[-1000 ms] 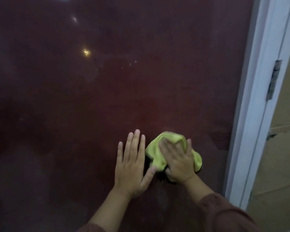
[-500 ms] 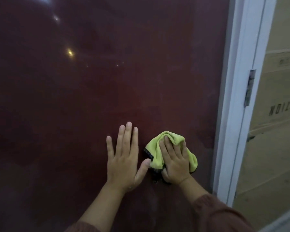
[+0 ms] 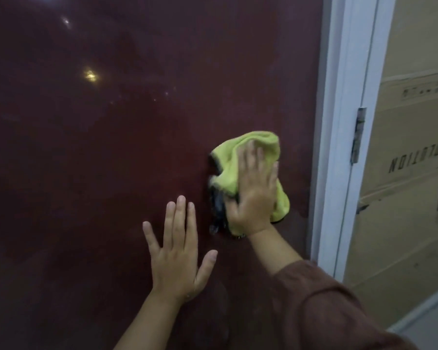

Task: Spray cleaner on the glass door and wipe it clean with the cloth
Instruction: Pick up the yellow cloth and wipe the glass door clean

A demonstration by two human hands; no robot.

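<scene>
The dark reddish glass door [image 3: 111, 160] fills most of the view and shows light reflections at the upper left. My right hand [image 3: 253, 193] presses a bunched yellow-green cloth [image 3: 228, 168] with a black edge flat against the glass near the door's right side. My left hand [image 3: 177, 253] lies flat on the glass below and to the left of the cloth, fingers spread, holding nothing. No spray bottle is in view.
A white door frame [image 3: 339, 147] with a metal hinge [image 3: 359, 135] runs down the right side of the glass. Beyond it stands a large cardboard box [image 3: 410, 173] with printed letters. A strip of pale floor shows at the bottom right.
My right hand has slid the cloth upward and a little to the right on the glass. My left hand has stayed flat on the door, lower than the cloth now.
</scene>
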